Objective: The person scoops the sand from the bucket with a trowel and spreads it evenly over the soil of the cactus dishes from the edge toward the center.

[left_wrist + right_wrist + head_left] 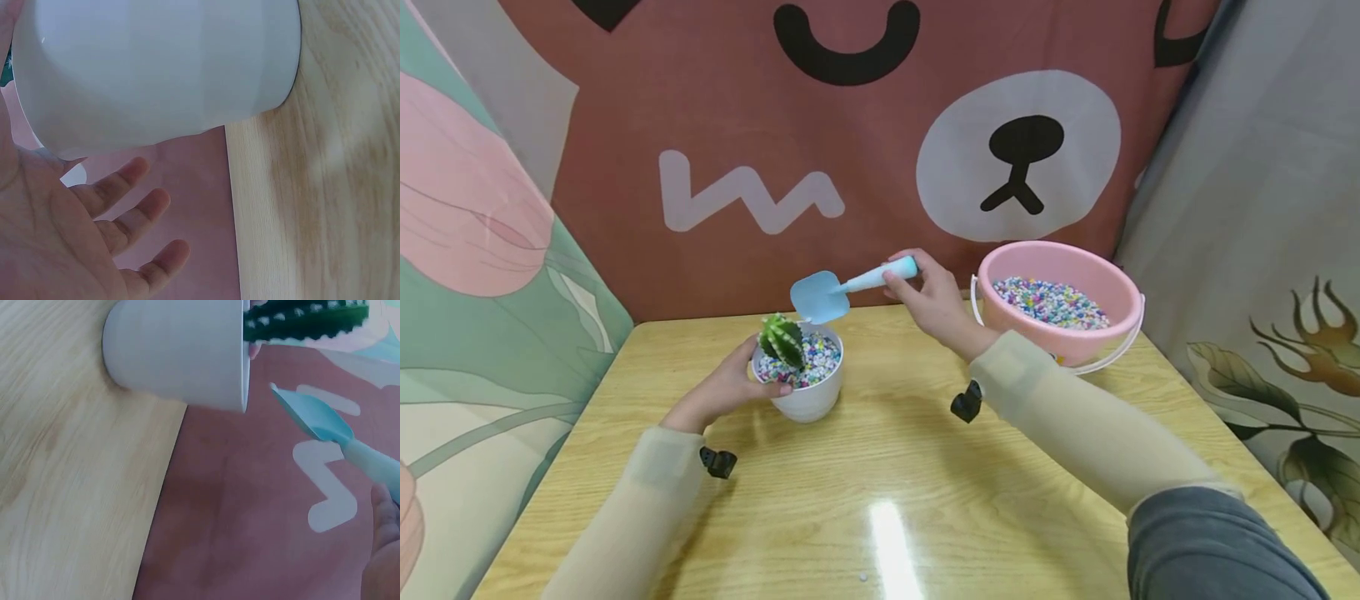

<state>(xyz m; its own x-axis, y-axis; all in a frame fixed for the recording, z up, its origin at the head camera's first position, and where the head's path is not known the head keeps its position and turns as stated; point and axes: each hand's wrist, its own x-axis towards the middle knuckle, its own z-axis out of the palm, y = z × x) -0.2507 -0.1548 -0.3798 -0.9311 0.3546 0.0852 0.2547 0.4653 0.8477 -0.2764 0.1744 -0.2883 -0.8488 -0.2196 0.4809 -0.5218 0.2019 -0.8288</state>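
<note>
My left hand (727, 385) holds a white pot (808, 403) by its rim, the thumb lying along the near side. In the left wrist view three fingers stretch out below the pot. A green cactus (781, 342) leans inside it among small multicoloured beads (822, 357). With my right hand (938, 302) I grip the handle of a light-blue toy shovel (822, 297). Its blade hangs over the far rim of the pot, tipped down toward the beads. In the right wrist view the shovel blade (319, 417) is beside the pot's mouth, near the cactus.
A pink bucket (1026, 335) with a white handle stands at the back right, holding many multicoloured beads (1052, 305). Behind the wooden table (820, 500) hangs a brown bear-print cloth (880, 167). One tiny bead (862, 577) lies near the front edge.
</note>
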